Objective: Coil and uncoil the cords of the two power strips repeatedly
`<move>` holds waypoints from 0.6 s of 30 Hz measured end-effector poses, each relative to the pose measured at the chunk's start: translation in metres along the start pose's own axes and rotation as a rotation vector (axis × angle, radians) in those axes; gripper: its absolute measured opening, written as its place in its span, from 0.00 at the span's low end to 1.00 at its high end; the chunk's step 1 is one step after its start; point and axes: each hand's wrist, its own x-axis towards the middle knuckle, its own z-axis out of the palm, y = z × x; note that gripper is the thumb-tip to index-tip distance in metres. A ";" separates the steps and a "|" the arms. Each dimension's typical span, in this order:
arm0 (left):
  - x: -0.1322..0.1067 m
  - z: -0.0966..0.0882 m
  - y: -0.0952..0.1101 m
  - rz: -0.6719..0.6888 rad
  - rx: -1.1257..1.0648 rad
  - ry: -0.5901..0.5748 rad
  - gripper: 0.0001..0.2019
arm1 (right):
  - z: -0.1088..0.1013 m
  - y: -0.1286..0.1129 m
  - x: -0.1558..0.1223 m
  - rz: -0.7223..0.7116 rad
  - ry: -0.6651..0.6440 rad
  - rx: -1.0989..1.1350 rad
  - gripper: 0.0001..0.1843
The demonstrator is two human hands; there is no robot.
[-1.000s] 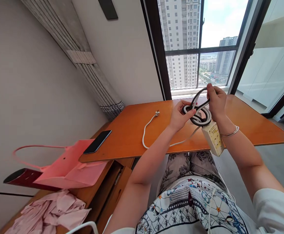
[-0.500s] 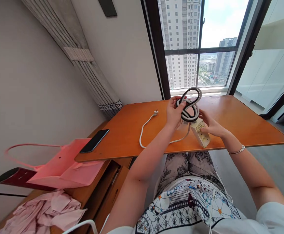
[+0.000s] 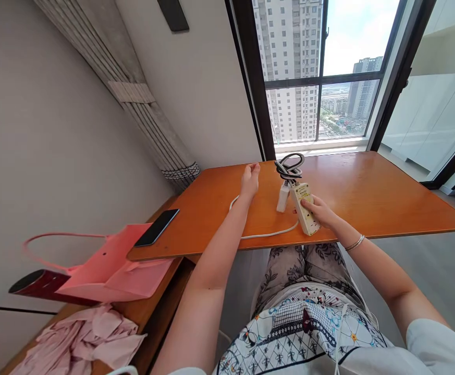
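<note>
A cream power strip (image 3: pixel 304 207) lies on the orange table (image 3: pixel 376 192), and my right hand (image 3: pixel 321 212) grips its near end. Just beyond it sit a small white adapter block (image 3: pixel 282 198) and a knotted bundle of black and white cable (image 3: pixel 290 166). A white cord (image 3: pixel 266 234) runs from the strip leftward along the table's front edge and curves up under my left hand (image 3: pixel 249 179). That hand lies over the cord's plug end with its fingers stretched forward; the plug is hidden beneath it.
A black phone (image 3: pixel 157 227) lies on the table's left corner. A pink bag (image 3: pixel 106 265) and crumpled pink cloth (image 3: pixel 78 338) sit on the lower wooden unit at left. A curtain (image 3: pixel 152 130) hangs against the wall, and a big window (image 3: pixel 313 78) stands behind the table.
The coiled cable bundle and power strip went from held above the table to resting on it. My left hand let go of the bundle and moved left over the plug.
</note>
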 end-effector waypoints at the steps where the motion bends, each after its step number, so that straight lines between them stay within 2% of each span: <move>1: 0.006 -0.016 -0.014 -0.054 0.181 0.039 0.11 | 0.001 0.000 0.002 0.006 0.028 0.012 0.32; 5: 0.013 -0.069 -0.061 -0.188 0.301 0.126 0.20 | 0.004 0.003 0.011 0.032 0.101 0.074 0.32; 8: 0.006 -0.085 -0.080 -0.197 0.315 0.088 0.19 | 0.011 0.006 0.022 0.040 0.136 0.123 0.30; 10: 0.003 -0.085 -0.085 -0.179 0.318 0.041 0.13 | 0.018 0.008 0.032 0.042 0.156 0.151 0.26; 13: 0.001 -0.074 -0.085 -0.141 0.309 -0.017 0.07 | 0.034 0.010 0.045 0.075 0.172 0.200 0.19; 18: 0.001 -0.052 -0.075 -0.119 0.223 -0.073 0.07 | 0.053 0.013 0.051 0.159 0.079 0.222 0.17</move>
